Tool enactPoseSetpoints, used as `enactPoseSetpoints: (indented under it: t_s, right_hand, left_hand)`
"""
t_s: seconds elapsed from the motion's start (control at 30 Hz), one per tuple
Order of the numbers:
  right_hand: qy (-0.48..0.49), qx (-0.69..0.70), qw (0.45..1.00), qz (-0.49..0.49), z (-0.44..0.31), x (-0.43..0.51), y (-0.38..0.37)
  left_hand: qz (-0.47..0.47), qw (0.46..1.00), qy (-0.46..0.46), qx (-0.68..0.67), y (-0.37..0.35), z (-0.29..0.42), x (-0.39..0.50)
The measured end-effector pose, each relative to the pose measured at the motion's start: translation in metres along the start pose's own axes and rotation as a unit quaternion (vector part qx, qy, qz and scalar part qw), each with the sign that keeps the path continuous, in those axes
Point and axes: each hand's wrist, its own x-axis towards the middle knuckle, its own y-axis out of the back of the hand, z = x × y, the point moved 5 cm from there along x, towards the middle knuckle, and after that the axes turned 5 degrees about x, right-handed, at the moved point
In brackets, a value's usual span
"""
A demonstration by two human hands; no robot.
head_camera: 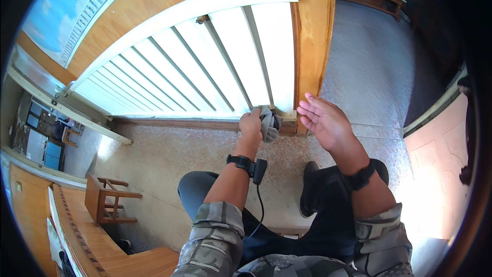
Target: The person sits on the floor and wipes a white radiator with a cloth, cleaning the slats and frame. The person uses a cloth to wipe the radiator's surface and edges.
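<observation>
A white radiator [169, 46] with upright slats runs along the wall before me. My left hand [250, 126] grips a crumpled grey cloth [271, 125] against the radiator's lower edge, near its right end. Part of the cloth is hidden by my fingers. To the right, my right hand [324, 123] is raised with its palm turned inward and fingers extended, holding nothing. It is close to the lower end of a varnished wooden panel [315, 30] beside the radiator. A small brown fitting [201, 19] sits near the top of one slat gap.
A small wooden stool [103, 200] stands at the left, by a wooden bench or table [88, 234]. A poster [73, 4] hangs above the radiator. An open doorway [54, 134] lies far left, a pale panelled door [438, 169] at the right. My knees flank the speckled floor [184, 146].
</observation>
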Motion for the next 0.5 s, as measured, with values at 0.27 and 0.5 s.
enactPoseSetpoints:
  t_s: [0.27, 0.5]
  right_hand:
    - [0.017, 0.020, 0.999, -0.031, -0.009, -0.016, -0.005]
    - [0.017, 0.053, 0.998, -0.018, -0.009, -0.025, -0.009]
  left_hand:
    - [0.005, 0.955, -0.294, 0.047, -0.069, 0.157, -0.114]
    - [0.045, 0.879, -0.462, 0.109, -0.103, 0.286, -0.169]
